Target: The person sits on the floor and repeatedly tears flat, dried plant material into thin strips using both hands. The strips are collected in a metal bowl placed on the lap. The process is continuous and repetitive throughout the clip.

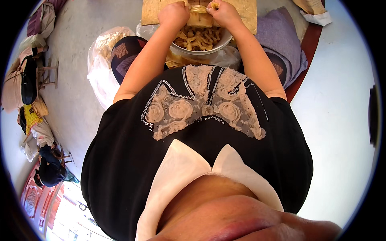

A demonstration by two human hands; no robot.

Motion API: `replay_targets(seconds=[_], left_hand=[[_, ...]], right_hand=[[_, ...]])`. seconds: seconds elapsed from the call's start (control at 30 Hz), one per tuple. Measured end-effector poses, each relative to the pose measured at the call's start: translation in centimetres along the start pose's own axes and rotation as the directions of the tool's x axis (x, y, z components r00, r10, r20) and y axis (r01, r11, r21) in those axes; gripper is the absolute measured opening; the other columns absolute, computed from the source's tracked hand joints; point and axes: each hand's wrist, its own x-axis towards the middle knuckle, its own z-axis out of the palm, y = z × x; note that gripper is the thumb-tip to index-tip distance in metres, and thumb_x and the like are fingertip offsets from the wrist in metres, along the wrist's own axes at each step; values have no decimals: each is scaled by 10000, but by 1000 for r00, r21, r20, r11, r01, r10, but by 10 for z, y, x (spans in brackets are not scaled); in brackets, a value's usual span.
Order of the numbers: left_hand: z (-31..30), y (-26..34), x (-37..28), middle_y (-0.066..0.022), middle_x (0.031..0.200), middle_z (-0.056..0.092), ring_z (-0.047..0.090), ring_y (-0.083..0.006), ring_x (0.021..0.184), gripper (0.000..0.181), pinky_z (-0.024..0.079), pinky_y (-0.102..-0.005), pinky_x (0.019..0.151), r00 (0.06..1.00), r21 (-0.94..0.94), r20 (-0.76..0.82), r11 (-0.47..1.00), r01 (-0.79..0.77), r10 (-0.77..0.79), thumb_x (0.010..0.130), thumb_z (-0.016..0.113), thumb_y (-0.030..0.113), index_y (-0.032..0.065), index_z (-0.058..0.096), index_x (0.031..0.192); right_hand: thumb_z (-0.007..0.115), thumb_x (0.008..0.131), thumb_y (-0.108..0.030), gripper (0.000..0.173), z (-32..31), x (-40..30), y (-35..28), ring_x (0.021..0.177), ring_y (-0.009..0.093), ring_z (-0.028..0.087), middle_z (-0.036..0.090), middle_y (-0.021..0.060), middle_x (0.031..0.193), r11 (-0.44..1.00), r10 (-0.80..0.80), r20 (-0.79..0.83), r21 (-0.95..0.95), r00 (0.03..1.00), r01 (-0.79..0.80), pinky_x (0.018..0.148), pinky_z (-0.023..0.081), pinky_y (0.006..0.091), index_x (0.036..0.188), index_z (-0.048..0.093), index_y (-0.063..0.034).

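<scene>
At the top of the view, a pale yellow bundle of flat strips (pixel 198 9), perhaps corn husk or dried leaf, stretches between my two hands. My left hand (pixel 174 13) is closed around its left end. My right hand (pixel 225 14) pinches the other end between thumb and fingers, where a crumpled yellow tip (pixel 214 5) sticks up. Both hands are over a wooden board (pixel 150 15), with a smaller wood block (pixel 199 20) at its middle. Just below the board stands a white bowl (pixel 205 51), holding many short, folded yellowish pieces (pixel 197 39).
A clear plastic bag (pixel 98 81) of pale pieces sits beside my left knee (pixel 125 57). Grey-purple cloth (pixel 279 36) lies by my right leg. More yellowish strips (pixel 175 61) and plastic (pixel 226 57) are under the bowl. Clothes and bags (pixel 30 75) hang over stools along the left.
</scene>
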Motion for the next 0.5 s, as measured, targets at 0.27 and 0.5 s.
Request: replay_targets(seconds=[0.27, 0.5], left_hand=[[15, -35, 7, -172, 870, 674, 646, -341, 848, 361, 505, -452, 739, 997, -306, -24, 950, 59, -70, 854, 544, 408, 79, 685, 902], [24, -31, 20, -9, 746, 559, 507, -109, 702, 175, 436, -286, 629, 914, -802, 61, 565, -193, 400, 901, 541, 165, 10, 609, 857]], right_hand=[[637, 823, -277, 232, -17, -17, 34, 664, 237, 635, 666, 115, 736, 997, -49, 198, 70, 979, 35, 613, 491, 360, 889, 670, -58], [592, 896, -222, 164, -3, -1, 11, 470, 90, 479, 560, 4, 611, 769, -2, 388, 590, 922, -246, 449, 388, 229, 835, 555, -74]])
